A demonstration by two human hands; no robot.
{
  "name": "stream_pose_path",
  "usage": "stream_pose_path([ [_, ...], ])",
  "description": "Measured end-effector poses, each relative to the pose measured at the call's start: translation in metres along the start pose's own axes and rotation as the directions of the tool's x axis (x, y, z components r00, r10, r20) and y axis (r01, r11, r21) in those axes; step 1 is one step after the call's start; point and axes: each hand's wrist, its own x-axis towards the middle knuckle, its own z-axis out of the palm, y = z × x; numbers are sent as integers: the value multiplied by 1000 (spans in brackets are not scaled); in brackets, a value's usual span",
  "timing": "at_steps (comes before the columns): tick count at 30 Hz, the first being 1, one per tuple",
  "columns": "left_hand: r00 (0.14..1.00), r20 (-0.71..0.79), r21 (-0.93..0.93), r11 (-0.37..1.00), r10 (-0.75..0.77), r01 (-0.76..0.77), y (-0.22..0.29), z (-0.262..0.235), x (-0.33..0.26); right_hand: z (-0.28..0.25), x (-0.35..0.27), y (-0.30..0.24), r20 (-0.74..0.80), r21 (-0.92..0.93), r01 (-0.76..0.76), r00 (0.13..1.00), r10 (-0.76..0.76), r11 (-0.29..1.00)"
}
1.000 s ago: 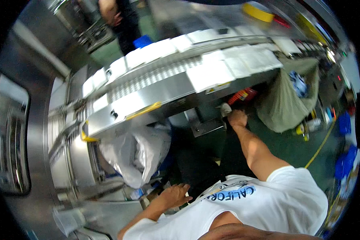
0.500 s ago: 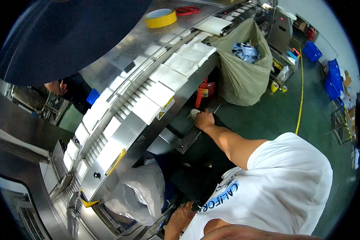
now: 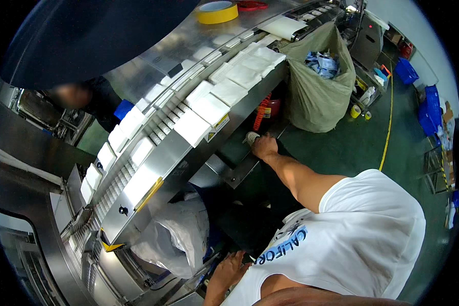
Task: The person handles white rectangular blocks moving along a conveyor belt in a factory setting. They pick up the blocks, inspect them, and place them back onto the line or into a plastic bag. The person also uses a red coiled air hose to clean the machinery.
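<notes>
My right arm, in a white sleeve, stretches down beside the conveyor. At its end my right hand (image 3: 264,147) has its fingers curled by a pale rounded item (image 3: 251,137); what they close on is hidden. Low at the front, my left hand (image 3: 231,268) lies with fingers spread against something dark near my lap, and appears to hold nothing. White folded pads (image 3: 229,92) lie overlapping along the near metal edge of the roller conveyor (image 3: 158,130). More white pads (image 3: 118,137) stand along its far side. Neither hand touches the pads.
A large olive sack (image 3: 316,99) with crumpled wrappers stands right of the conveyor. Under its near end hangs a whitish plastic bag (image 3: 181,229). Yellow tape (image 3: 217,14) rests on the metal top. Blue bins (image 3: 431,109) line the right wall. Another person (image 3: 104,102) is across the conveyor.
The view has shifted slightly, so the scene sits a little further right. Pads on the rollers have changed position. My right hand stays by the pale item; my left hand's fingers look more spread.
</notes>
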Motion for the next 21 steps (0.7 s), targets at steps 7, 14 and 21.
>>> stream_pose_path([
  [7,965,179,143,976,-190,165,24,-27,3,-3,0,0,14,-18,1,1000,0,1000],
  [14,991,66,151,983,-114,103,27,-25,2,-2,1,-2,11,-6,-35,999,35,999],
  [21,996,68,41,997,-65,62,15,-18,4,6,6,1,25,-28,-1,1000,2,1000],
])
